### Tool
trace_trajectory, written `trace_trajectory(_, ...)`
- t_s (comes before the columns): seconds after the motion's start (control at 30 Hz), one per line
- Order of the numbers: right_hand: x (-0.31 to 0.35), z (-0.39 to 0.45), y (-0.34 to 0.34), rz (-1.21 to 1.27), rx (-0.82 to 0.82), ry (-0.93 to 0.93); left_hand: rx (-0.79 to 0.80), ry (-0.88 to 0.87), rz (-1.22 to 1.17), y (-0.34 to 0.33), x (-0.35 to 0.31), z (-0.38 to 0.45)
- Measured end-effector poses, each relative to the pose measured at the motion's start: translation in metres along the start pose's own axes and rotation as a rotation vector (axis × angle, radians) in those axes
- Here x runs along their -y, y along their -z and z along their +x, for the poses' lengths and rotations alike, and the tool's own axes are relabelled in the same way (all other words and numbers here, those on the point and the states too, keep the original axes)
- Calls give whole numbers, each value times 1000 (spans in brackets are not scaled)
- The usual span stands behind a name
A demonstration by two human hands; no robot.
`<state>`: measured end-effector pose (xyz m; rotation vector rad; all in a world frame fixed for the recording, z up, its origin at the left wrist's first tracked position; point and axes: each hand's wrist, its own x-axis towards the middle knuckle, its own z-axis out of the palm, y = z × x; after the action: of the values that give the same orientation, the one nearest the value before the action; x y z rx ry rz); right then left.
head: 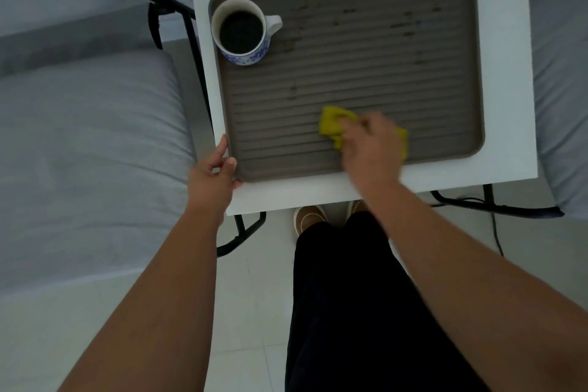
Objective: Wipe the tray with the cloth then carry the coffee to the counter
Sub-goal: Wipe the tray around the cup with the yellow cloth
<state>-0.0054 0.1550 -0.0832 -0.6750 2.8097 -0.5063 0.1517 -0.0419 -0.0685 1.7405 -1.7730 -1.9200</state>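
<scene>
A grey ribbed tray (429, 79) lies on a small white table (509, 41). Dark stains dot its far half. A white mug with a blue pattern (243, 32), full of black coffee, stands in the tray's far left corner, handle pointing right. My right hand (370, 146) presses a yellow cloth (331, 124) flat on the tray's near middle; the hand is blurred and covers most of the cloth. My left hand (214, 175) grips the tray's near left corner, thumb on the rim.
Grey cushioned seats with black metal frames flank the table: one at left (89, 143), another at right (560, 89). My dark trousers and brown shoes (310, 216) show under the table's near edge, on a pale tiled floor.
</scene>
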Motion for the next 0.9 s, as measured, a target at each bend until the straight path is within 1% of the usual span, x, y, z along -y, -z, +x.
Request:
trace_trajectory(0.07,50,3,-23,-22,26,170,-14,-20,15,0,1,1)
trace_trajectory(0.17,102,16,-36,-27,114,255,-33,-44,50,-1,4,4)
trace_trajectory(0.23,101,29,-32,-34,211,289,-44,-71,91,-2,6,5)
trace_trajectory(0.3,73,39,-23,-46,177,288,-61,-93,127,-2,7,5)
trace_trajectory(0.4,3,49,1,-56,17,101,-100,-107,169,-6,6,2)
trace_trajectory(0.5,-69,58,33,-112,-97,-175,-140,-129,223,-10,6,-2)
trace_trajectory(0.57,-91,67,45,-113,-163,-344,-153,-171,285,-12,9,-2)
trace_trajectory(0.63,-85,78,41,-120,-183,-443,-168,-199,348,-13,11,-1)
trace_trajectory(0.67,-72,83,35,-140,-169,-429,-176,-211,385,-14,12,-1)
trace_trajectory(0.7,-54,84,27,-153,-150,-374,-180,-225,423,-14,12,-1)
trace_trajectory(0.8,14,79,-4,-119,-57,-116,-175,-251,476,-13,9,-2)
trace_trajectory(0.9,88,66,-27,-54,100,115,-170,-259,467,-12,7,-3)
